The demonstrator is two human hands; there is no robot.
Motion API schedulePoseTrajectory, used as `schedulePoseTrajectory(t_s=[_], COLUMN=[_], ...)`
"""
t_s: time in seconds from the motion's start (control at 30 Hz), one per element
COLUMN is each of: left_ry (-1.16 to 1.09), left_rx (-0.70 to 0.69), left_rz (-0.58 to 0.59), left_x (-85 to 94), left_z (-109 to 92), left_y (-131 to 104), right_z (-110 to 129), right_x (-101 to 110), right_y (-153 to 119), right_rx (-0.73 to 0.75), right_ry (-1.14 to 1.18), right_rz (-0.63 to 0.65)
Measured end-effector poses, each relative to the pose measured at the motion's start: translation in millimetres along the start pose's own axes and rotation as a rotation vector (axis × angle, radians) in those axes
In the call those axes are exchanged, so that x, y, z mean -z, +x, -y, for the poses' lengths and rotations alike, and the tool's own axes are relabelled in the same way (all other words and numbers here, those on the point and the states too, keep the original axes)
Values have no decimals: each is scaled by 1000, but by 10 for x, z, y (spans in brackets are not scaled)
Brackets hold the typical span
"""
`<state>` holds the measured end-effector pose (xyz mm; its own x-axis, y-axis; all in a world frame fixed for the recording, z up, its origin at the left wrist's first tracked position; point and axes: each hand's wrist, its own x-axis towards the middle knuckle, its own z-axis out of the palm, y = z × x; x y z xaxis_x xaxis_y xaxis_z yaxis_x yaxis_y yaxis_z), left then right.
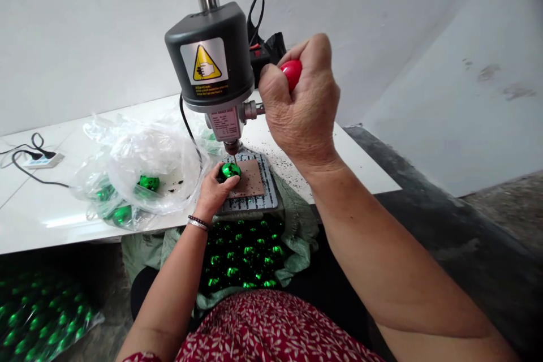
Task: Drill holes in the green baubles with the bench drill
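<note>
My left hand (214, 189) grips a shiny green ball (231, 170) between thumb and fingers, on a brown board (251, 177) that lies on the grey drill base (270, 195). Right above the ball is the bit of a bench drill (208, 56); I cannot tell whether the bit has entered it. My right hand (301, 102), raised beside the drill's head, is wrapped round the red knob (291, 74) of its feed lever. Dark shavings are scattered on the board and around the base.
Several green balls fill a green woven sack (299, 243) at my lap. Clear plastic bags (144, 153) with green balls lie on the white table (46, 226). A large bag of balls (42, 317) stands low at left. A power strip (44, 160) with cords sits at far left.
</note>
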<state>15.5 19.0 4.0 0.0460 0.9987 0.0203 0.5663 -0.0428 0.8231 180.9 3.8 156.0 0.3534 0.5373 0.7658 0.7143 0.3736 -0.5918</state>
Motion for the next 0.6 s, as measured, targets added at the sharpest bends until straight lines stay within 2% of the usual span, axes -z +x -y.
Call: schedulePoseTrajectory(t_s=[0.33,0.4,0.6], left_ry=[194,171,124], left_rx=[-168,-169,-113], left_rz=[75,103,91], left_x=[-74,-90,-114], left_z=[-17,-8,1], left_y=[124,133,90], right_z=[11,5,-46], right_x=[20,17,-3], right_y=[12,10,-8], right_rx=[-22,-15,2], right_ry=[-40,-43,-47], right_rz=[45,41,51])
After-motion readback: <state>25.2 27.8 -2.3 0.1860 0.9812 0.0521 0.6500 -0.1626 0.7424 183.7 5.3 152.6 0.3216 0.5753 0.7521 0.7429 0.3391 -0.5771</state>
